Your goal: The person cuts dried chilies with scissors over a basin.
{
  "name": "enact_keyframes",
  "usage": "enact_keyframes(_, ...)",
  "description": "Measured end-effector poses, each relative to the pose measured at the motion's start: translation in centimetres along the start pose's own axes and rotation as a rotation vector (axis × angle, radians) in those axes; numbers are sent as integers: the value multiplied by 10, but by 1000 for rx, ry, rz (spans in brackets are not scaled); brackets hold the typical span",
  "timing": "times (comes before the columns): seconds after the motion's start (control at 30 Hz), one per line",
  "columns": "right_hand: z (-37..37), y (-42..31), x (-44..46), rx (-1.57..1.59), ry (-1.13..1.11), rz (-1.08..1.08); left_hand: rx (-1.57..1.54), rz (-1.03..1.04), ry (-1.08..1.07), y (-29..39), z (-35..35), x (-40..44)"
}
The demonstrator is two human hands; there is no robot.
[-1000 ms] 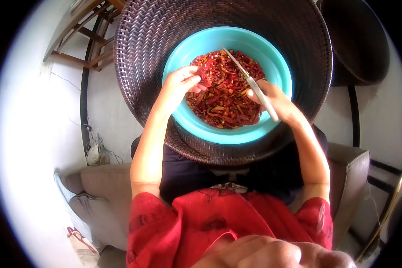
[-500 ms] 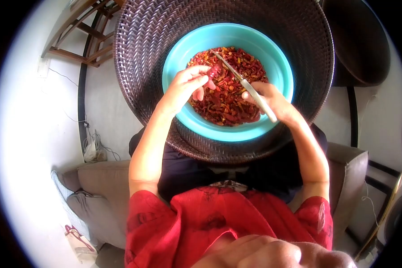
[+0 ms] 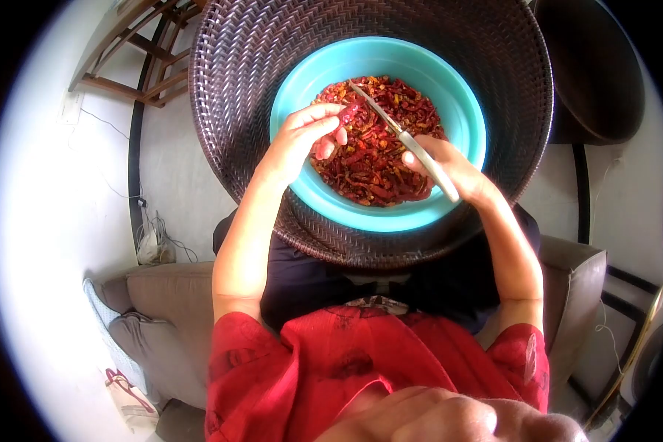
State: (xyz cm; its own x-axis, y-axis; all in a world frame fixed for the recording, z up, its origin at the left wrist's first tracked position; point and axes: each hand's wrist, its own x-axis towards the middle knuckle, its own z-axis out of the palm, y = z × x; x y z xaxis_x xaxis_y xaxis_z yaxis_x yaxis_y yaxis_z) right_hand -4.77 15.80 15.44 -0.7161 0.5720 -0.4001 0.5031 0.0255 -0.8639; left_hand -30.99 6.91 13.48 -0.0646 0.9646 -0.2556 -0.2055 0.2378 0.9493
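Note:
A turquoise basin point(image 3: 460, 96) holds a heap of dried red chillies point(image 3: 390, 166), many of them in short pieces. Over its left side, my left hand point(image 3: 307, 136) pinches a dark red dried chilli point(image 3: 350, 113) between thumb and fingertips. My right hand point(image 3: 449, 166) grips a pair of scissors point(image 3: 427, 163) over the right side of the heap. They appear nearly edge-on, with the pale handle towards me and the narrow blades pointing up and left, close to the held chilli. Whether the blades are apart cannot be made out.
The basin sits in a dark woven round seat point(image 3: 236, 96) in front of my knees. A grey sofa point(image 3: 173, 291) is around me. A wooden rack point(image 3: 151, 51) stands upper left, a dark rounded chair point(image 3: 589, 74) upper right. Cables point(image 3: 162, 236) lie by the left wall.
My left hand has shifted very slightly, its fingers curling a little more around the chilli. The scissors stay almost in the same place.

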Motion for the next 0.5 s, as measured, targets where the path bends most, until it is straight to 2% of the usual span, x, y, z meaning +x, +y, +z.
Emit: enact_keyframes(0.5, 0, 0, -1, -30, -8, 63, 3, 4, -9, 0, -1, 1)
